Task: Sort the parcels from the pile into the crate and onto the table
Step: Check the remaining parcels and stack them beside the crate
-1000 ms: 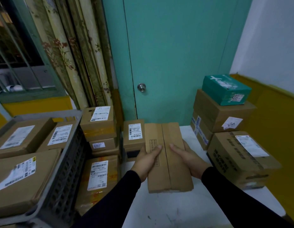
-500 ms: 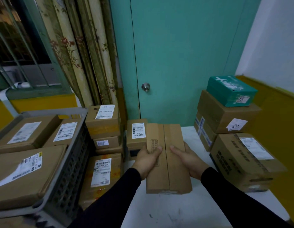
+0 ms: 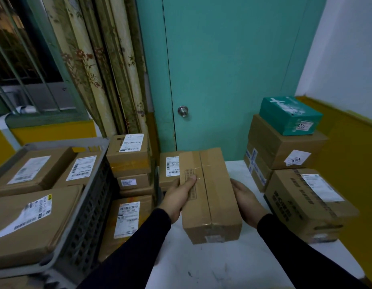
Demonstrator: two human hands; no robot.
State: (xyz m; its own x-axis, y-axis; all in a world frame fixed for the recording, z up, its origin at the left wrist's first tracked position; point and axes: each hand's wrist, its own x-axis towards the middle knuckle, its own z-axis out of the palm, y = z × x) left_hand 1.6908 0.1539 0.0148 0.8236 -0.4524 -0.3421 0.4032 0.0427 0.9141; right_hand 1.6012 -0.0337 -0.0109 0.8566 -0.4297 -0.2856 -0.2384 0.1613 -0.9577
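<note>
A long brown cardboard parcel [image 3: 214, 197] with a taped seam hangs above the white table [image 3: 201, 265]. My left hand [image 3: 176, 197] grips its left side, thumb lying on the top face. My right hand [image 3: 246, 200] holds its right side, with the fingers hidden under the box. A grey slatted crate [image 3: 85, 217] at the left holds three labelled parcels [image 3: 33, 222]. The pile of labelled boxes [image 3: 128, 155] stands between the crate and the table.
Stacked boxes [image 3: 306, 205] fill the table's right side, a teal box [image 3: 289, 115] topping them. A teal door [image 3: 222, 69] with a knob is straight ahead. Curtains [image 3: 97, 65] and a barred window are at the left, a yellow wall at the right.
The parcel has tilted so its near end face now shows. My right thumb has slid off the top to the box's side. The view has swung slightly.
</note>
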